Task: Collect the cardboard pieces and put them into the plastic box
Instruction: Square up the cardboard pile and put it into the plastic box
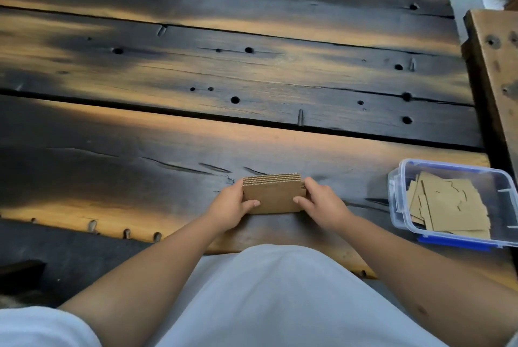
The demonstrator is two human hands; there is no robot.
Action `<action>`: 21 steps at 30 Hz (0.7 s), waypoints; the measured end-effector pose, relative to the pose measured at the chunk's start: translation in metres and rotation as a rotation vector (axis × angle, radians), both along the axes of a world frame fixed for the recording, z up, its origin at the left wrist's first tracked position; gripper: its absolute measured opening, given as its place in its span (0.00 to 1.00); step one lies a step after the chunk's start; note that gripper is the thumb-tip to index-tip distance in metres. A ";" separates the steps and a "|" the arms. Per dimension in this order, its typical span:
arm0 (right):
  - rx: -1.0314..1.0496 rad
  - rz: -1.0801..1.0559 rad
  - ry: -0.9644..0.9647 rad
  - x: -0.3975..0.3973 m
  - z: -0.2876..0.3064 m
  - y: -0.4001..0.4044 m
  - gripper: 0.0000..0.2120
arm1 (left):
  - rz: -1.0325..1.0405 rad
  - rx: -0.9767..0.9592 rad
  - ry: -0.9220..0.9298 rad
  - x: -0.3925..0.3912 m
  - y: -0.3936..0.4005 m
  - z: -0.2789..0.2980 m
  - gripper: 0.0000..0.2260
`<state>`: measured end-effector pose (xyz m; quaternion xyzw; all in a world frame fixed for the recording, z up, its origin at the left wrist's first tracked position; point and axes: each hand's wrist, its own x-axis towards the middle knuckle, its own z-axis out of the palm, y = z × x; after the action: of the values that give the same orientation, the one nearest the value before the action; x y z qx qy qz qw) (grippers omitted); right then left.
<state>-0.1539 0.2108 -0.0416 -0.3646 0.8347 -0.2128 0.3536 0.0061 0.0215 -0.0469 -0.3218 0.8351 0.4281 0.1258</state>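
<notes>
My left hand and right hand clamp the corrugated cardboard stack upright, squaring its edges, left of the half-filled plastic box.

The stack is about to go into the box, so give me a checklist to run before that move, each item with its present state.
1. Both hands on the cardboard stack: ok, left hand and right hand clamp its two ends.
2. Stack edges squared up: ok, the layers look aligned along the top.
3. Plastic box open: ok, no lid on it.
4. Room in the box: ok, the loose cardboard pieces inside lie low.
5. Path from stack to box free: ok, only bare wooden table between them.
6. Stray pieces left on the table: cannot tell beyond this view.
</notes>
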 end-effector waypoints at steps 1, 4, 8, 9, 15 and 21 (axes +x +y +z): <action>-0.010 -0.026 -0.022 -0.001 0.003 0.000 0.12 | -0.005 0.030 0.003 -0.002 -0.002 0.003 0.16; -0.038 -0.095 -0.052 -0.001 0.008 0.001 0.17 | -0.002 0.116 0.012 -0.008 -0.007 0.011 0.17; -0.109 -0.274 -0.184 0.002 0.015 -0.003 0.12 | 0.082 0.171 0.053 -0.012 -0.012 0.024 0.15; -0.138 -0.324 -0.241 0.005 0.017 -0.004 0.12 | 0.129 0.197 0.061 -0.012 -0.012 0.027 0.13; -0.198 -0.492 -0.429 0.016 0.025 -0.011 0.14 | 0.351 0.430 0.121 -0.001 -0.007 0.040 0.11; -0.219 -0.569 -0.427 0.025 0.030 -0.021 0.14 | 0.438 0.441 0.186 0.003 -0.010 0.042 0.10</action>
<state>-0.1287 0.1899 -0.0119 -0.1012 0.7824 -0.4619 0.4053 0.0088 0.0117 -0.0047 -0.4182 0.6410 0.6432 0.0207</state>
